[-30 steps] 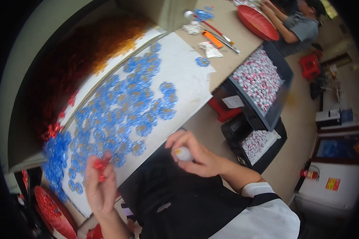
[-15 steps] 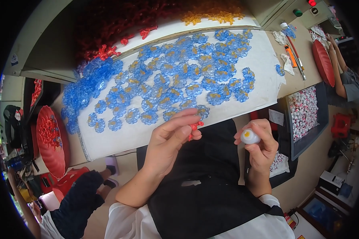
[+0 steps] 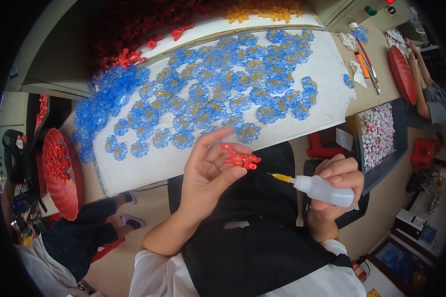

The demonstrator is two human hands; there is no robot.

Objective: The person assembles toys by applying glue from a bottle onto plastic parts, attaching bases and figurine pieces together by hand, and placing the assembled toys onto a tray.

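The table point(image 3: 364, 101) carries a white sheet point(image 3: 327, 110) spread with blue flower-shaped pieces point(image 3: 240, 103), and the work is best kept over the black apron point(image 3: 238, 198), just off the sheet's near edge, so that a stray drop would miss those pieces; the right grip point(image 3: 344, 175) is wrapped around a squeeze bottle point(image 3: 324, 190), which calls for light, even pressure rather than a hard clench; the left grip point(image 3: 210, 171) pinches a small red figure point(image 3: 240, 159) between thumb and fingers, and it would do well to turn the chosen face clear of the thumb; the yellow nozzle point(image 3: 283, 178) points at the figure with its thin needle point(image 3: 271, 174) near but apart from it, so bringing the two hands together slowly, needle tip first, seems the safest way to a neat touch. Of what cannot be made out, the person point(image 3: 67, 245) at the lower left is cut by the dark rim; the dark red heap point(image 3: 134, 29) at the back sinks into shadow; the bottle hides part of the right palm; the figure's far side lies out of sight against the fingers; whether a drop hangs at the needle's end is too small to tell.
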